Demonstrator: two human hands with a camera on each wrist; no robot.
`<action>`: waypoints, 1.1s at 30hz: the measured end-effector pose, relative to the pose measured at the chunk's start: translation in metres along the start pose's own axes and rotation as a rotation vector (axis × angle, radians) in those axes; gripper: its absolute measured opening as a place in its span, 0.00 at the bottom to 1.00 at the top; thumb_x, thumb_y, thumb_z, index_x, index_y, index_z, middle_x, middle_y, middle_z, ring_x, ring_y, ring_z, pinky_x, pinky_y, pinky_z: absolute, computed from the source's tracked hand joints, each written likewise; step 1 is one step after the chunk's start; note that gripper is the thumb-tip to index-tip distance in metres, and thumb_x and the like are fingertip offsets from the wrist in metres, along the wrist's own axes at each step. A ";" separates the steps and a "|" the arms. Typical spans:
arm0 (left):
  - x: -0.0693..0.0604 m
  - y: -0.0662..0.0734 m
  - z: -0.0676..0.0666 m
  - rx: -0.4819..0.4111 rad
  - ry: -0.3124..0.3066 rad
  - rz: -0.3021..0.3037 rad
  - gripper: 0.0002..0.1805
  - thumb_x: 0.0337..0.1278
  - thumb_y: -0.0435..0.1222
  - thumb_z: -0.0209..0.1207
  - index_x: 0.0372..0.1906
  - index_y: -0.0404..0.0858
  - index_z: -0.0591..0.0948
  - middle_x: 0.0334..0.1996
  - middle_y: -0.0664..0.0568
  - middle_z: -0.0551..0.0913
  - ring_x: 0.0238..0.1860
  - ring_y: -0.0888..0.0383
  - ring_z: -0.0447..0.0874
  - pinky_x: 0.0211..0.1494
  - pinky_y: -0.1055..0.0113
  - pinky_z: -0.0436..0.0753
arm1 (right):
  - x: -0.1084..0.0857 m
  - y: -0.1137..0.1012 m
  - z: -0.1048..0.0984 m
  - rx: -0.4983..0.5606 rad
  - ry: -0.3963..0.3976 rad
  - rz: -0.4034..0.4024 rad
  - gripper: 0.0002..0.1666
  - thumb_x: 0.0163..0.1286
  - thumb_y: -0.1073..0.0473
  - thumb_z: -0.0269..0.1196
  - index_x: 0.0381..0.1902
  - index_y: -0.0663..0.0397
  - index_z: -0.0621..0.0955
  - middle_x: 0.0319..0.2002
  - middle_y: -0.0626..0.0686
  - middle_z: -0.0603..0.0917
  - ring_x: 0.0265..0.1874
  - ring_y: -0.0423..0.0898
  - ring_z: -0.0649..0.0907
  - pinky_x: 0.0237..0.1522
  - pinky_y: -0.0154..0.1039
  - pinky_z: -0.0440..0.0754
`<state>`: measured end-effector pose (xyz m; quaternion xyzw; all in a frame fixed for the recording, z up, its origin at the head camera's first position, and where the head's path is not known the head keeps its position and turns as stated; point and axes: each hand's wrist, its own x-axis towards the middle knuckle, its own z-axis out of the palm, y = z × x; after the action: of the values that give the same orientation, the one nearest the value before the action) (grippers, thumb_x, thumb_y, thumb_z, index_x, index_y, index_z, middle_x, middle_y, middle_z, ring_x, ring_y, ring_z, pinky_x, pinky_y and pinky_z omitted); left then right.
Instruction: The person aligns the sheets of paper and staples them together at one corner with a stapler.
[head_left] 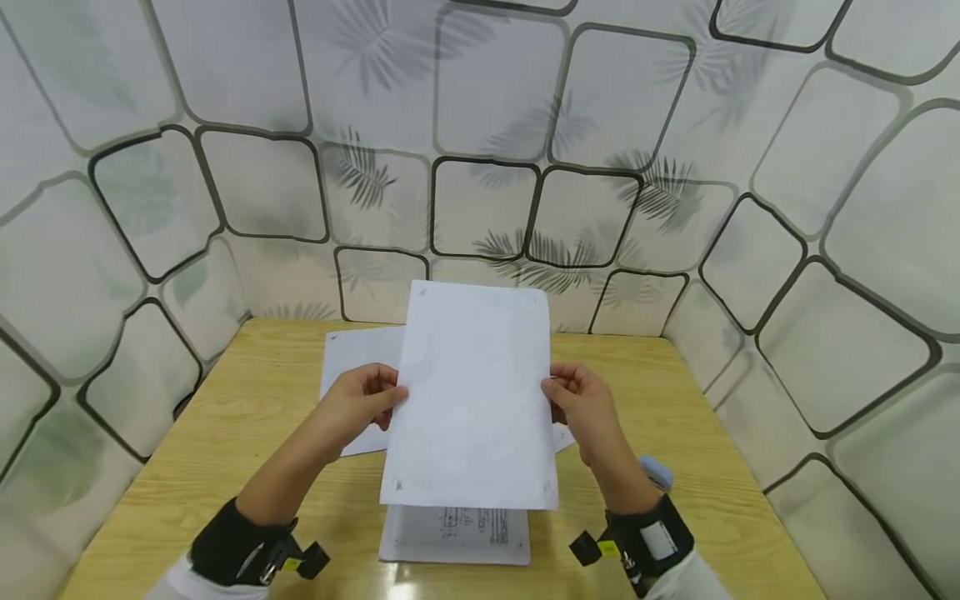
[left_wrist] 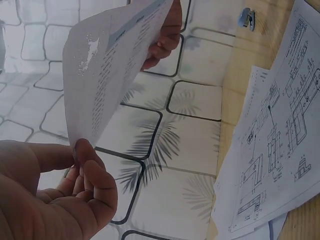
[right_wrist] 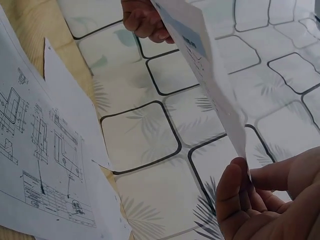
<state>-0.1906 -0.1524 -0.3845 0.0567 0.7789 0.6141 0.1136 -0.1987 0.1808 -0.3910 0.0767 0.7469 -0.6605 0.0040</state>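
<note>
A white sheet of paper [head_left: 472,396] is held up above the table, its blank side facing the head camera. My left hand [head_left: 363,400] pinches its left edge between thumb and fingers. On the opposite edge, my right hand [head_left: 581,408] pinches it the same way. The sheet's other side, with a blue band and lines of print, shows in the left wrist view. Under it lies a printed drawing sheet [left_wrist: 285,135] with technical figures, partly hidden from the head camera. More white paper [head_left: 360,354] lies behind the held sheet.
The papers rest on a light wooden table [head_left: 225,417]. A small blue object [head_left: 656,472], which resembles a stapler in the left wrist view, lies beside my right forearm. Patterned white walls [head_left: 480,208] enclose the table's back and sides.
</note>
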 end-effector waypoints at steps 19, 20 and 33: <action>-0.006 -0.036 0.006 -0.027 0.013 -0.072 0.12 0.70 0.33 0.61 0.49 0.30 0.76 0.33 0.48 0.80 0.30 0.56 0.76 0.31 0.65 0.80 | 0.001 0.034 0.010 -0.053 -0.041 0.065 0.19 0.73 0.63 0.65 0.58 0.61 0.78 0.39 0.56 0.84 0.28 0.47 0.81 0.30 0.39 0.83; -0.006 -0.038 0.007 -0.022 0.016 -0.073 0.11 0.70 0.33 0.61 0.49 0.29 0.76 0.33 0.48 0.80 0.30 0.56 0.77 0.31 0.65 0.80 | 0.001 0.036 0.010 -0.057 -0.043 0.068 0.19 0.73 0.63 0.65 0.59 0.61 0.77 0.39 0.56 0.84 0.29 0.47 0.82 0.30 0.39 0.83; -0.008 -0.062 0.021 0.036 0.075 -0.085 0.12 0.68 0.33 0.63 0.48 0.29 0.79 0.31 0.48 0.83 0.29 0.56 0.81 0.28 0.66 0.79 | -0.001 0.060 0.012 -0.092 -0.054 0.080 0.17 0.71 0.66 0.65 0.56 0.63 0.78 0.37 0.57 0.84 0.26 0.48 0.82 0.28 0.41 0.84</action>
<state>-0.1743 -0.1496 -0.4487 0.0023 0.7952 0.5964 0.1092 -0.1921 0.1762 -0.4513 0.0884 0.7725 -0.6265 0.0544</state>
